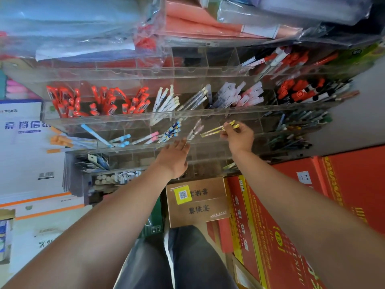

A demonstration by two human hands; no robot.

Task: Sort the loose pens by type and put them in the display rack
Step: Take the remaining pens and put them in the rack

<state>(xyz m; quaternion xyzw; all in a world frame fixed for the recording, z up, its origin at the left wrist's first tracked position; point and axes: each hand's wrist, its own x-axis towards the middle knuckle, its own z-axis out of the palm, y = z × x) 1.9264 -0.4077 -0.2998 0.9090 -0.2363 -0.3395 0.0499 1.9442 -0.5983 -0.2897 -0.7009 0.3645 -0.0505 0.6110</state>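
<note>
A clear acrylic display rack [125, 116] with tiered compartments faces me. My right hand [239, 137] pinches a small bunch of yellow pens [216, 129] by their upper ends, their tips slanting down into a third-tier compartment. Left of them a few pink-and-clear pens [194, 130] lean in the neighbouring slot. My left hand [174, 155] reaches up with straight fingers, the fingertips touching the rack's front edge just under those pink pens; it holds nothing. Red pens [100, 102], white pens [166, 103] and blue-patterned pens [170, 132] fill other slots.
Red-capped markers [300, 91] and dark pens [300, 122] sit at the rack's right. Plastic-wrapped stationery [104, 24] is stacked above. Red cartons [312, 205] and a brown box [196, 200] stand below right, white cartons [27, 147] at the left. My legs are at the bottom.
</note>
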